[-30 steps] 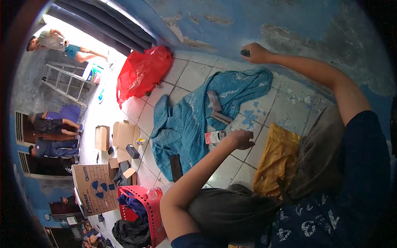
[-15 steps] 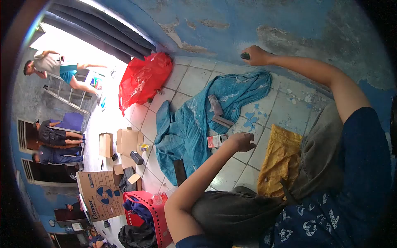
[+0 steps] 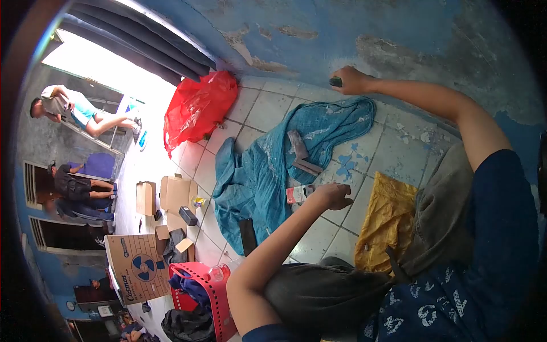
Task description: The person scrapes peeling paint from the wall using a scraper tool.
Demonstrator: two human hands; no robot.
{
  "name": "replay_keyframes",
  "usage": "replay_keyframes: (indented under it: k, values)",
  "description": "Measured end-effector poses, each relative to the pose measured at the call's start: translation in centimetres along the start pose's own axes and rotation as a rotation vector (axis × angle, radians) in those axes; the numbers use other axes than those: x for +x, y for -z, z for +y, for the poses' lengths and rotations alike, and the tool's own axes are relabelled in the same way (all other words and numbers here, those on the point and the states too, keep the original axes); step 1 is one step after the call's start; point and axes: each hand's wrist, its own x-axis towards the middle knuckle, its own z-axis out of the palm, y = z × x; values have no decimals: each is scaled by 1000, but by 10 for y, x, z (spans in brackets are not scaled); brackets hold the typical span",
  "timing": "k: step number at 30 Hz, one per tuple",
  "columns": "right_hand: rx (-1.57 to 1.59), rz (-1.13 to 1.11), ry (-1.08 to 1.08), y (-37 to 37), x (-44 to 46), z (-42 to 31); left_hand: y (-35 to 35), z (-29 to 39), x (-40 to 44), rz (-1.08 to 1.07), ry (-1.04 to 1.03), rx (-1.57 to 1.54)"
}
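Note:
My right hand [image 3: 353, 80] is closed around a small dark green and black object [image 3: 336, 82], whose kind I cannot make out. It is close to the blue wall [image 3: 319, 54], where paint has peeled away. My left hand [image 3: 333, 196] hangs above the tiled floor with its fingers apart and nothing in it. Near that hand is a small red and white packet [image 3: 297, 194] on a rumpled teal cloth [image 3: 259, 176]. Two greyish blocks [image 3: 297, 145] also lie on the cloth, along with a dark flat strip [image 3: 248, 236].
A yellow cloth [image 3: 384, 222] lies beside my legs. Around are a red plastic bag [image 3: 199, 111], a red basket [image 3: 219, 296] holding clothes, a fan carton [image 3: 137, 271] and paint flakes [image 3: 346, 165]. Several people stand farther off, one person [image 3: 80, 108] near a ladder.
My right hand has shifted slightly along the wall with the dark object, its grip turned a little. My left hand stays put. The person near the ladder has changed posture.

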Motion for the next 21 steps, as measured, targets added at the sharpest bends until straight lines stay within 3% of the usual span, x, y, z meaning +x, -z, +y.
replay_keyframes:
  k: [5, 12, 14, 21]
  values:
    - [-38, 114, 27, -7, -1, 12, 5, 5, -4, 12, 12, -37]
    - [26, -12, -39, 1, 1, 2, 6, 5, -4, -12, 39, -27]
    - [-40, 184, 45, -11, 1, 16, 6, 5, -2, 2, 36, -22]
    - [41, 105, 21, -8, 5, 13, 0, 1, 2, 10, 22, 21]
